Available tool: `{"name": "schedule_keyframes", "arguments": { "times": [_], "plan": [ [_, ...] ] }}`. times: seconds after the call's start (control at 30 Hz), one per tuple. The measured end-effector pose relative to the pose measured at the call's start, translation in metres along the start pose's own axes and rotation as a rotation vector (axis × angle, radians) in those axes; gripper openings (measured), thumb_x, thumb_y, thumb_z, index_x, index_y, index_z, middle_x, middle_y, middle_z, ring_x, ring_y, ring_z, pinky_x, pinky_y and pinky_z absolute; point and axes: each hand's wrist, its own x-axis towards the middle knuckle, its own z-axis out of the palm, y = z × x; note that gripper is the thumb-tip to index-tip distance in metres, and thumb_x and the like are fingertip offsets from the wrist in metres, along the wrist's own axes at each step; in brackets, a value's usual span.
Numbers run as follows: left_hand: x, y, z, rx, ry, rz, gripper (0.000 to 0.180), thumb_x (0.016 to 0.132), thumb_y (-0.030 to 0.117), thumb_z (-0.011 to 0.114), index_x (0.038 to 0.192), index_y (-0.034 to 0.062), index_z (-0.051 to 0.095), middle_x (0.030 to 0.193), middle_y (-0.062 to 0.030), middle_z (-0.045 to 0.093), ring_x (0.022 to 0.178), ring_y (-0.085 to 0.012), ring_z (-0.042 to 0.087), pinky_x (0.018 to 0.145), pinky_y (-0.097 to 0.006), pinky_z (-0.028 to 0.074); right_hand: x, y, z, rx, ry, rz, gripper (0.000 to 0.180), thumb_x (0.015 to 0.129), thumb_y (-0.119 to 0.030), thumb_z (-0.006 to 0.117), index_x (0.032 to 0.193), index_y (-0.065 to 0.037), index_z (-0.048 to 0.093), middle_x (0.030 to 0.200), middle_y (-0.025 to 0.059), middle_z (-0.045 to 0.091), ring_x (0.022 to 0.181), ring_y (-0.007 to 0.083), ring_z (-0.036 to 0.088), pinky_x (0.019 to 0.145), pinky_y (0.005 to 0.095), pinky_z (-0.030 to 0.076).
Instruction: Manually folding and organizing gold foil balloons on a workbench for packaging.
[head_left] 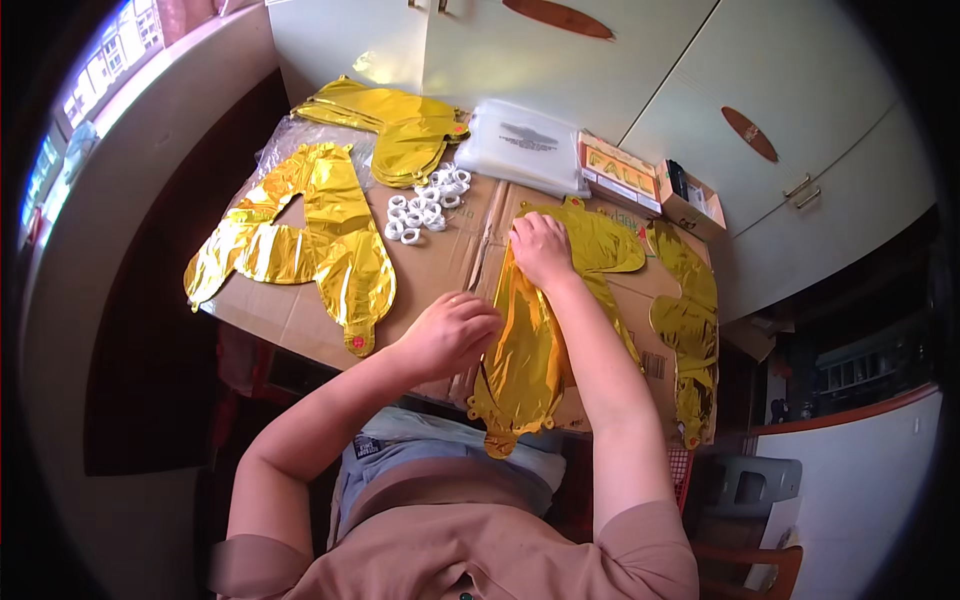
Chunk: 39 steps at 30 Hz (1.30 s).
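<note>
A flat gold foil balloon (525, 350) lies on the cardboard-covered table (440, 265) in front of me, its tail hanging over the near edge. My left hand (452, 333) rests curled on the balloon's left edge. My right hand (541, 250) presses flat on its upper part. Whether either hand pinches the foil cannot be told.
More gold foil balloons lie at the left (310, 240), at the back (395, 125) and at the right (690, 320). A heap of small white rolls (428, 205) sits mid-table. Clear plastic bags (525, 145), an orange packet (618, 172) and a small open box (690, 198) line the back, before white cabinets (760, 110).
</note>
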Motion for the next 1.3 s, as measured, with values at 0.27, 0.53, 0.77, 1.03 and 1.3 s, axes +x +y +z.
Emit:
{"name": "schedule_keyframes", "arguments": {
  "times": [0.27, 0.53, 0.77, 1.03, 1.3],
  "plan": [
    [0.043, -0.051, 0.032, 0.208, 0.03, 0.142, 0.019, 0.085, 0.018, 0.071, 0.101, 0.0079, 0.069, 0.109, -0.0075, 0.066, 0.11, -0.0261, 0.063, 0.1, -0.043, 0.046, 0.003, 0.005, -0.005, 0.033, 0.041, -0.001, 0.016, 0.09, -0.027, 0.064, 0.094, -0.011, 0.064, 0.099, 0.0087, 0.062, 0.098, 0.0314, 0.059, 0.09, 0.0465, 0.044],
    [0.039, -0.048, 0.032, 0.252, 0.022, 0.147, 0.028, 0.084, 0.02, 0.072, 0.108, 0.0085, 0.066, 0.116, -0.0091, 0.064, 0.117, -0.0271, 0.059, 0.107, -0.049, 0.041, -0.018, -0.022, -0.061, 0.188, 0.222, 0.078, 0.025, 0.087, -0.02, 0.07, 0.108, -0.007, 0.068, 0.113, 0.0119, 0.066, 0.108, 0.0324, 0.061, 0.097, 0.0435, 0.046],
    [0.036, -0.051, 0.031, 0.268, -0.049, 0.119, 0.029, 0.085, 0.022, 0.068, 0.111, 0.0095, 0.065, 0.121, -0.0081, 0.063, 0.13, -0.028, 0.053, 0.114, -0.053, 0.033, -0.111, -0.111, -0.109, 0.248, -0.003, -0.105, 0.027, 0.081, -0.017, 0.075, 0.104, -0.006, 0.068, 0.119, 0.014, 0.062, 0.112, 0.0334, 0.059, 0.099, 0.0451, 0.045],
    [0.059, -0.067, 0.022, 0.144, -0.174, 0.095, 0.021, 0.087, 0.02, 0.067, 0.104, 0.0086, 0.07, 0.112, -0.0057, 0.066, 0.116, -0.0224, 0.059, 0.112, -0.051, 0.036, -0.135, -0.119, -0.095, 0.2, -0.046, -0.109, 0.035, 0.083, -0.017, 0.071, 0.115, -0.005, 0.067, 0.125, 0.0153, 0.06, 0.115, 0.0314, 0.056, 0.095, 0.0445, 0.045],
    [0.105, -0.108, 0.036, 0.296, -0.154, 0.022, 0.037, 0.088, 0.034, 0.065, 0.114, 0.0071, 0.067, 0.119, -0.0108, 0.064, 0.124, -0.0265, 0.056, 0.117, -0.048, 0.032, -0.138, -0.124, -0.093, 0.201, -0.01, -0.086, 0.037, 0.083, -0.015, 0.069, 0.118, -0.004, 0.066, 0.125, 0.0148, 0.062, 0.117, 0.0306, 0.057, 0.096, 0.0426, 0.045]
  ]
}}
